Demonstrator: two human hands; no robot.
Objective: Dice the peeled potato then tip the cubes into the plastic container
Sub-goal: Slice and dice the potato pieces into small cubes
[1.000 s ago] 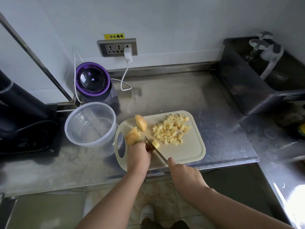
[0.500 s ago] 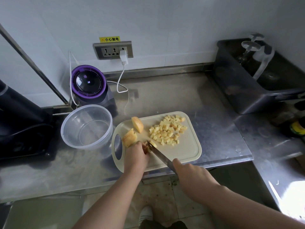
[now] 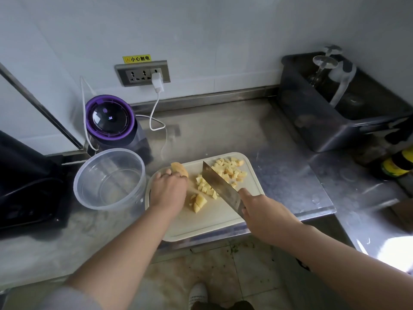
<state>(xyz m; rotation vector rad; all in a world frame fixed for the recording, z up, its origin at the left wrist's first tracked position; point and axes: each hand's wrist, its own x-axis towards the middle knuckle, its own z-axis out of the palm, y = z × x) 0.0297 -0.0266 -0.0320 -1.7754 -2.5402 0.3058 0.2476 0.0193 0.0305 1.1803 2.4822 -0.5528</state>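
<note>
Head view: dicing on the cutting board [image 3: 214, 218], both hands busy.
The left hand [image 3: 168, 189] curled its fingers over an uncut potato piece [image 3: 180, 169] at the board's 11 o'clock edge. The right hand [image 3: 263, 211] gripped the knife [image 3: 221, 186] handle, the blade pointing toward 11 o'clock over the cubes [image 3: 230, 170], which were heaped toward 1 o'clock. A partly cut chunk [image 3: 199, 202] lay at board centre. The plastic container [image 3: 109, 177] stood just beside the board at 9 o'clock, with no potato in it.

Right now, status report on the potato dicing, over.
Left hand holds potato chunk; right hand grips cleaver. Cubes piled on board. Container empty, nothing blocking.
</note>
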